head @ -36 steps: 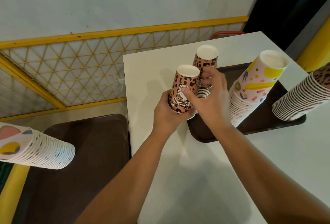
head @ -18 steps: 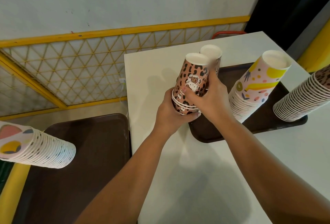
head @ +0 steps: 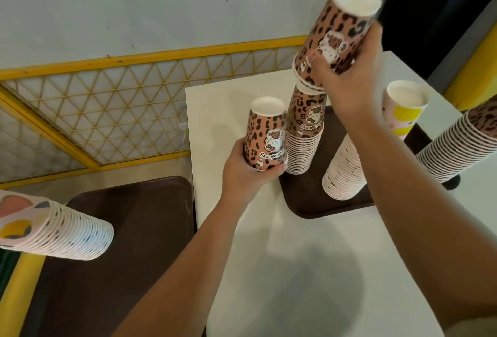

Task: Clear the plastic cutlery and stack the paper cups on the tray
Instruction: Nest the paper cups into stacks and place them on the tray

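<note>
The white desk point(head: 309, 269) filled the lower right of the view, w/ a dark brown tray point(head: 301, 197) lying on its far half. A second brown tray point(head: 129, 229) sat lower at left, beside the desk edge, w/ a long pastel cup stack point(head: 53, 232) leaning in over it from the left edge. A yellow lattice fence point(head: 107, 116) ran along the wall behind.

Cup stacks on the desk tray, all upside down:
- Pastel stack point(head: 347, 172), near the tray's front, partly hidden by the right forearm; top cup yellow and pink.
- Leopard stack point(head: 305, 135), at the tray's left end, upright.
- A further leopard stack point(head: 457, 146) leaned in from the right edge; its base was at the tray's right end, contact not clear.

Right hand point(head: 347, 78): fingers curled round a short nested batch of leopard cups point(head: 338, 30), raised above the leopard stack, tilted, its lower rims just over that stack's top cup. Whether they touched, cannot tell.

Left hand point(head: 242, 172): fingers wrapped round the lower part of a single leopard cup point(head: 266, 135), upside down, held just left of the leopard stack, near the tray's left edge.
</note>
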A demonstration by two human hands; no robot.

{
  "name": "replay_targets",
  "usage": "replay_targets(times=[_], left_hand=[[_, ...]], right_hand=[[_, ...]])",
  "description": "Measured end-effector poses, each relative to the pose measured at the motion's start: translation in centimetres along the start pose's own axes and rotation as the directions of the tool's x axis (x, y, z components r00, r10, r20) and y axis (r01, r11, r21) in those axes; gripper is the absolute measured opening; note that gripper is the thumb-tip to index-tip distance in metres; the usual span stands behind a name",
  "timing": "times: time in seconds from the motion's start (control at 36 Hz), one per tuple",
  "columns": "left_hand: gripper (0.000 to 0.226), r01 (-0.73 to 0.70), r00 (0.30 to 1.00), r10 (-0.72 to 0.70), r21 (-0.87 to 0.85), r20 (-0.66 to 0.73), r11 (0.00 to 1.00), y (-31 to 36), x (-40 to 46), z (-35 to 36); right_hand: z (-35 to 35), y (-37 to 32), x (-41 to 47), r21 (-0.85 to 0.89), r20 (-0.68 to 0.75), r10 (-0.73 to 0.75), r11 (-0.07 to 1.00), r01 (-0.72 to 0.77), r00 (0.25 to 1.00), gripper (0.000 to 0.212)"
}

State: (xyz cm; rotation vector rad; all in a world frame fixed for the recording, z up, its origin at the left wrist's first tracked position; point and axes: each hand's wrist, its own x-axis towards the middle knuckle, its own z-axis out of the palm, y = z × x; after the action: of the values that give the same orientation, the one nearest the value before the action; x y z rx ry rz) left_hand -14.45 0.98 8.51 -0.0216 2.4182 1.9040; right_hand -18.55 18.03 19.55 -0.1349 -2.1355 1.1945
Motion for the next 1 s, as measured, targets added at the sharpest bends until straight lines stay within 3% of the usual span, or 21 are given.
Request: replay_targets(times=[0.19, 0.39, 0.58, 0.75, 1.0], left_hand=[[0.082, -0.171, 0.979, 0.157, -0.108, -0.132, 0.979, 5.1, 2.2, -1.4], [0.075, -0.325, 0.940, 0.312, -0.085, -0.138, 0.942, 11.6, 4.8, -0.2], [0.077, -0.310, 0.951, 0.309, -0.037, -0.015, 0.950, 13.9, 6.9, 3.1], [0.090, -0.210, 0.974, 0.212, -0.035, 0.078, 0.977, 10.9, 7.2, 5.0], [0.074, -0.169, 0.984, 0.165, 0.054, 0.067, 0.984, 6.1, 6.7, 6.7]], right_hand=[[0.7, 2.5, -2.1, -0.060, 0.261, 0.125, 0.992, -0.113, 0.957, 0.087], [-0.6, -0.6, -1.3, 0.101, 0.129, -0.051, 0.994, 0.038, 0.990, 0.071], [-1.1, -1.8, 0.9, 0.137, 0.136, -0.066, 0.989, 0.047, 0.988, 0.079], [-0.2, 0.3, 1.1, 0.146, 0.124, -0.001, 0.989, -0.017, 0.992, 0.079], [1.4, 3.1, -1.0, 0.136, 0.205, 0.154, 0.974, -0.184, 0.967, 0.087]])
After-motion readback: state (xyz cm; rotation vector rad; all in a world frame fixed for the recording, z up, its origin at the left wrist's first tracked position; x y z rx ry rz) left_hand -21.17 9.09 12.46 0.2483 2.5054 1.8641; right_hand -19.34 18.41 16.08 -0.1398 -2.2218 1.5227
